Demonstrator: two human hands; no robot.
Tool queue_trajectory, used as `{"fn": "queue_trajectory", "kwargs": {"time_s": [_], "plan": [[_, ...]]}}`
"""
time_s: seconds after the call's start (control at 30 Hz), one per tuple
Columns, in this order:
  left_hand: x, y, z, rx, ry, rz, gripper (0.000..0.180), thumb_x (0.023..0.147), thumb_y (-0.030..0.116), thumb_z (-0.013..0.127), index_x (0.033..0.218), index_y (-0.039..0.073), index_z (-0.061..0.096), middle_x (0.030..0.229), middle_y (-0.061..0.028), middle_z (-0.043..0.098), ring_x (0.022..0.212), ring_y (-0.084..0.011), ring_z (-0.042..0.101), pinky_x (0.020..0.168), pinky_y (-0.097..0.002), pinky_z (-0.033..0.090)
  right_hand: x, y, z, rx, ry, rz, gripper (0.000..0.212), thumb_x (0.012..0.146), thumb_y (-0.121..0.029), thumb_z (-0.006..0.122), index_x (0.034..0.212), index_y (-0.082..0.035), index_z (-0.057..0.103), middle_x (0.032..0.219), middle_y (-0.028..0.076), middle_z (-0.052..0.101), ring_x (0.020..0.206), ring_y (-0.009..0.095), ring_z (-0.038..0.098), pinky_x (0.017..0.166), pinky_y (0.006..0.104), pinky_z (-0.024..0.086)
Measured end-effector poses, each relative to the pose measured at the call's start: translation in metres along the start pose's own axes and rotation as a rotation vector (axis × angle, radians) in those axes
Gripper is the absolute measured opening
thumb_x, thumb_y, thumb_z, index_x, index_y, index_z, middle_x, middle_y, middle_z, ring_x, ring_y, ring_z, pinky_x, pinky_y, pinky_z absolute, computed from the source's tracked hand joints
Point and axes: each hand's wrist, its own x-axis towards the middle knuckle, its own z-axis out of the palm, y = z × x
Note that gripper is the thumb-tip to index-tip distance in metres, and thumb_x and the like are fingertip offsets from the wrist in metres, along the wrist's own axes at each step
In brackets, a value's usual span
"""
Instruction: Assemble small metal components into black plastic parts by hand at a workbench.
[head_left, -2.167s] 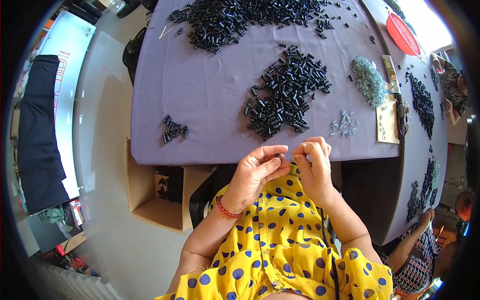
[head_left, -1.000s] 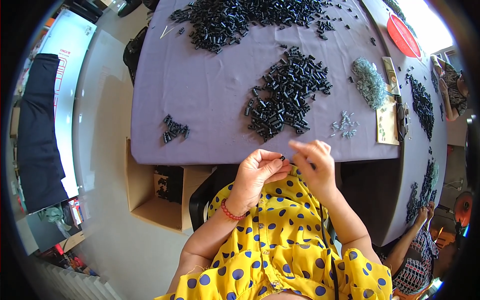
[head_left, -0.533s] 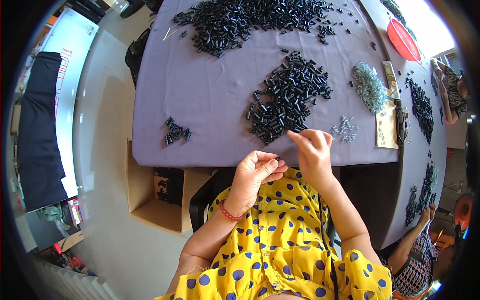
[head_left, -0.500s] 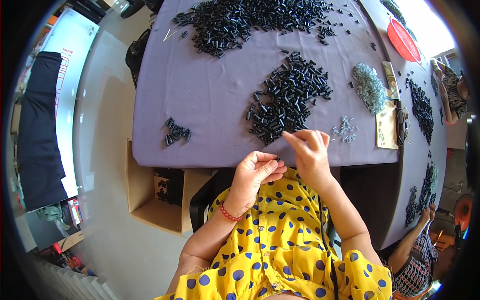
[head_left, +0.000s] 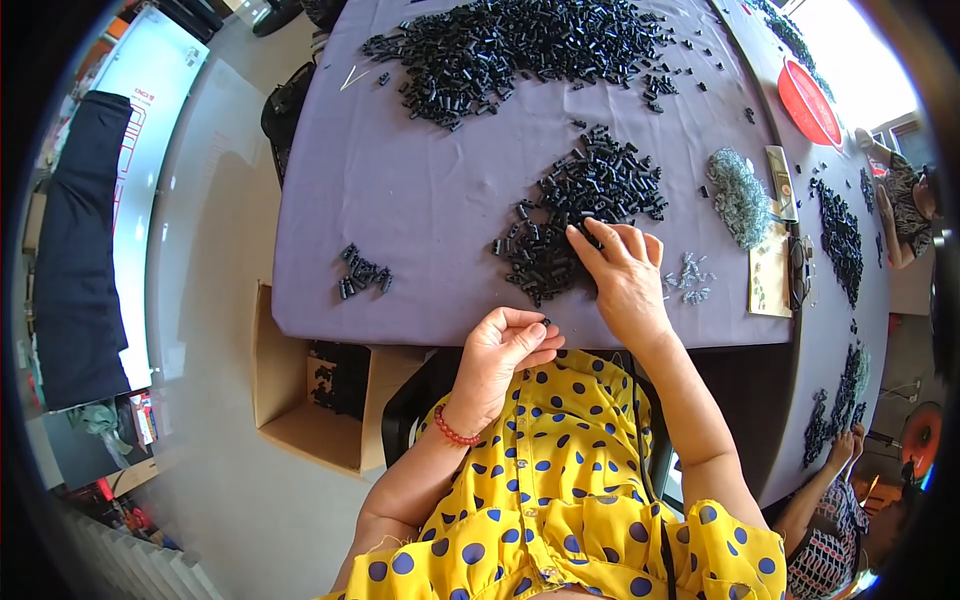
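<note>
In front of the table edge my left hand [head_left: 497,352] pinches a small black cylindrical piece [head_left: 546,322] between thumb and fingers; most of it is hidden. My right hand [head_left: 628,275] reaches over the near right part of a pile of small black cylindrical pieces [head_left: 605,170] on the purple tablecloth. Its fingers are bent but apart, the tips touching the pile, and nothing shows between them. Right of this hand lies a small scatter of clear pieces [head_left: 690,278]. A small group of black pieces [head_left: 362,272] sits near the left table corner.
A larger black heap [head_left: 520,50] covers the far table [head_left: 420,180]. At right are a clear mound [head_left: 738,195], glasses [head_left: 801,272] and a red basket [head_left: 808,103]. A cardboard box [head_left: 310,425] stands below the table. Other people [head_left: 825,530] sit along the right side.
My right hand has moved forward, from beside my left hand onto the pile, and its fingers have spread. My left hand keeps its pinch. The whole view has shifted slightly.
</note>
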Motion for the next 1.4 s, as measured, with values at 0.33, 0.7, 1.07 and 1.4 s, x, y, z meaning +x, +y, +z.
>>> {"fn": "queue_trajectory", "kwargs": {"time_s": [0.33,0.7,1.07,1.4], "plan": [[0.008,0.011,-0.002,0.034,0.038,-0.007,0.014,0.103,0.010,0.062,0.113,0.001,0.059,0.111,-0.0162,0.070,0.104,-0.0252,0.072,0.094,-0.0349,0.060,-0.021,-0.011,-0.007,0.048,-0.050,-0.052,0.055,0.079,-0.007,0.062,0.134,-0.011,0.063,0.131,0.008,0.060,0.118,0.025,0.054,0.102,0.0452,0.034],[0.019,0.012,0.001,0.054,0.020,-0.041,0.016,0.103,0.011,0.062,0.114,0.001,0.057,0.111,-0.0159,0.070,0.104,-0.0249,0.072,0.094,-0.0351,0.060,-0.023,-0.003,-0.007,0.015,-0.048,-0.015,0.052,0.078,-0.009,0.062,0.130,-0.009,0.064,0.135,0.009,0.057,0.121,0.026,0.053,0.102,0.0451,0.035],[0.022,0.015,0.000,0.046,0.034,-0.025,0.016,0.102,0.010,0.063,0.114,0.000,0.057,0.110,-0.0173,0.070,0.104,-0.0264,0.072,0.093,-0.0348,0.060,0.027,0.020,-0.005,0.018,-0.053,0.007,0.051,0.076,-0.002,0.063,0.126,-0.011,0.067,0.129,0.009,0.058,0.118,0.028,0.053,0.099,0.0422,0.038],[0.018,0.018,-0.003,-0.004,0.020,-0.027,0.017,0.101,0.011,0.064,0.113,0.001,0.057,0.110,-0.0169,0.070,0.104,-0.0261,0.072,0.092,-0.0345,0.060,0.005,0.007,-0.010,0.293,0.110,0.014,0.045,0.080,0.004,0.064,0.122,-0.011,0.068,0.097,0.004,0.061,0.094,0.024,0.059,0.091,0.0400,0.040]]}}
